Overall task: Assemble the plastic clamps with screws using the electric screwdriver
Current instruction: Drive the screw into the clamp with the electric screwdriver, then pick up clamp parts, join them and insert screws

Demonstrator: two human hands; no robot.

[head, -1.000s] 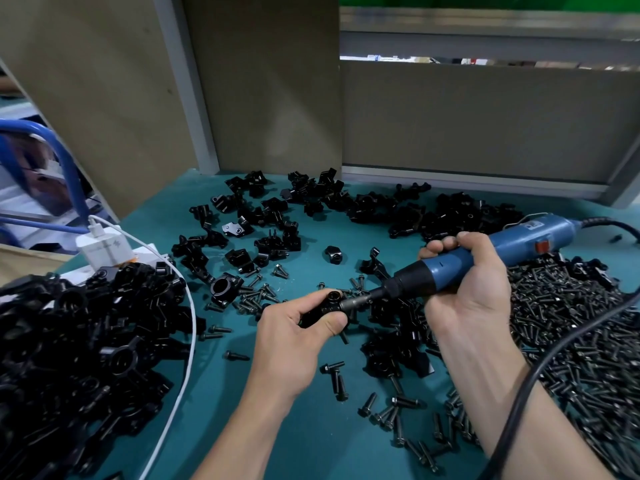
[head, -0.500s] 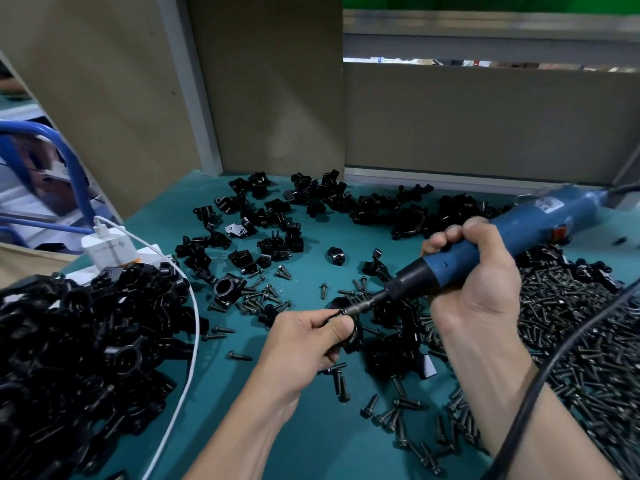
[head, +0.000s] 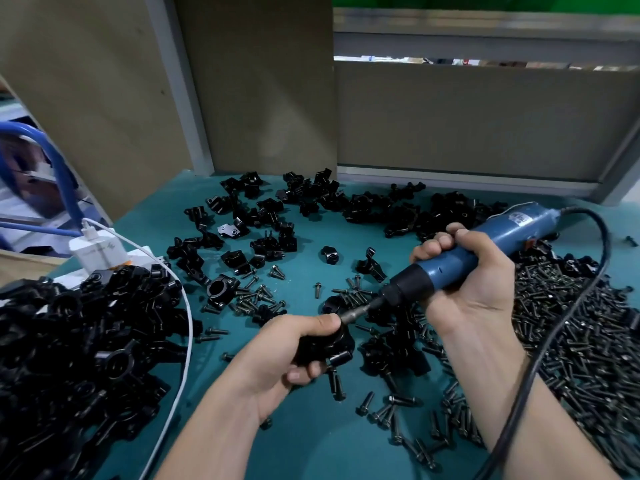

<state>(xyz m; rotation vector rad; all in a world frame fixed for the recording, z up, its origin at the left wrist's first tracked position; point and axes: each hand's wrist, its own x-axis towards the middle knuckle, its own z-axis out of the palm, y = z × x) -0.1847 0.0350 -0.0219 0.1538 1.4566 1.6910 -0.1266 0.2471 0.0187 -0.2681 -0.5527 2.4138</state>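
Near the tabletop's (head: 304, 441) front edge, the left hand (head: 277, 355) gripped a clamp (head: 325, 344), while the right hand's (head: 467, 278) curled fingers aimed the screwdriver (head: 450, 265) diagonally down-left into it.

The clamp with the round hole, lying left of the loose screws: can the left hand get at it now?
Not yet, probably: the left hand grips another clamp at the screwdriver tip. Otherwise the way to the round-hole clamp looks free; only loose screws lie between.
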